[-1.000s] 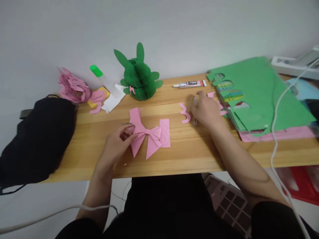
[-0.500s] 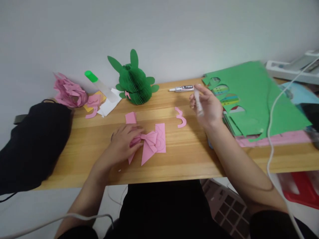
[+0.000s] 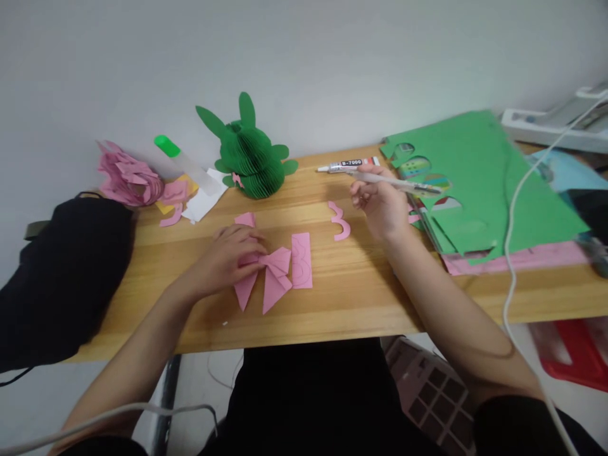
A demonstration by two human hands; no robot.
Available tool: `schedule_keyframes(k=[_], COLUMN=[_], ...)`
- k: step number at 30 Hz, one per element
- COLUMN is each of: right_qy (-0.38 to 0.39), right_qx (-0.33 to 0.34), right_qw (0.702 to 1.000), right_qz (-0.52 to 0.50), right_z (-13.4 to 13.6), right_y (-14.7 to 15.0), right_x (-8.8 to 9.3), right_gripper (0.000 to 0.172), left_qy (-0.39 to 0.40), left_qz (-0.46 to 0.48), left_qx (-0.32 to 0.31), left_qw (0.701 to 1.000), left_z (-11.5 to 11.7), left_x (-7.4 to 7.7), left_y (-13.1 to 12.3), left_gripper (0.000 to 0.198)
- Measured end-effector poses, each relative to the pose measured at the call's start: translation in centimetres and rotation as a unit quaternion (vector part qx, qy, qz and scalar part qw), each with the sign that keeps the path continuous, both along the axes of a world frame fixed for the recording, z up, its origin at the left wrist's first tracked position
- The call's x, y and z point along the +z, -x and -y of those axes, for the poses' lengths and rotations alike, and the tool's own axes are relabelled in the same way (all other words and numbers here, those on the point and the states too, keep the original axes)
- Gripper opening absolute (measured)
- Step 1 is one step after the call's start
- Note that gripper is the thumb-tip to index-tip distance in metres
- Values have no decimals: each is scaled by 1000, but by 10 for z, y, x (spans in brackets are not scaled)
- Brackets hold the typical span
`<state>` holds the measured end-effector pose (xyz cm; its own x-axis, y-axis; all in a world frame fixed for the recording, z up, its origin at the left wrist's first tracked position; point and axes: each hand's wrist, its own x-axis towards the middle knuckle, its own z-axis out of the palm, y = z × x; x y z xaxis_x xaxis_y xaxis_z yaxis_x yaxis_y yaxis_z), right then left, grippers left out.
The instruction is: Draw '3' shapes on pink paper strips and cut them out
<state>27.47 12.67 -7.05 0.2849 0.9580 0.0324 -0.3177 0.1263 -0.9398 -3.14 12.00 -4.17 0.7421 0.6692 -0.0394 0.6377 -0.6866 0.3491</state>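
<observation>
My left hand (image 3: 232, 256) is closed over the left half of a folded pink paper bow (image 3: 276, 269), thumb and fingers around its loop. The bow's right loop and two pointed tails show on the table. Beside it lies a pink paper rectangle (image 3: 301, 261) with a curved outline drawn on it. Another pink paper piece (image 3: 246, 219) sits partly behind my left hand. My right hand (image 3: 382, 206) is raised at the right, holding a slim, pale pen (image 3: 399, 182) that lies across the fingers. Left of this hand is a pink cut-out shaped like a 3 (image 3: 339, 221).
A green paper honeycomb figure (image 3: 251, 158) stands by the wall, with a glue tube (image 3: 351, 165) right of it. A green-capped stick (image 3: 185, 164), paper scraps and crumpled pink paper (image 3: 128, 177) are at left, near a black bag (image 3: 71, 278). Green sheets (image 3: 498, 183) and a white cable (image 3: 510, 253) lie right.
The pen in my right hand has turned from pointing down towards me to lying nearly level. The bow has shifted slightly left, off the drawn rectangle, with my left hand still on it.
</observation>
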Motion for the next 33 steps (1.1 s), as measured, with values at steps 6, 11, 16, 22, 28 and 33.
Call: schedule_keyframes(k=[6,11,16,22,28,33], right_qy=[3,6,-5,6,2,10], right_qx=[17,27,41,29,24,11], right_qw=[1000,999,999,999,999,1000], right_qz=[-14,-24,-10,-16,-24,-24], right_z=[1,2,4,4,4,3], right_y=[0,2,4,5,4,1], right_x=[3,6,5,5,6,4], right_gripper=[30,29,31,32,31,34], left_qy=[47,101,83,48,3,-23], left_qz=[88,70,-70,-86,-117,-166], left_qx=[203,407,355,303,254,238], left_qw=[974,905,929,948,960,957], left_z=[10,14,-2,-16,-19,-20], left_x=[45,59,42,23,28,27], left_y=[65,132,146,136,130,128], left_gripper=[46,77,83,82,72,57])
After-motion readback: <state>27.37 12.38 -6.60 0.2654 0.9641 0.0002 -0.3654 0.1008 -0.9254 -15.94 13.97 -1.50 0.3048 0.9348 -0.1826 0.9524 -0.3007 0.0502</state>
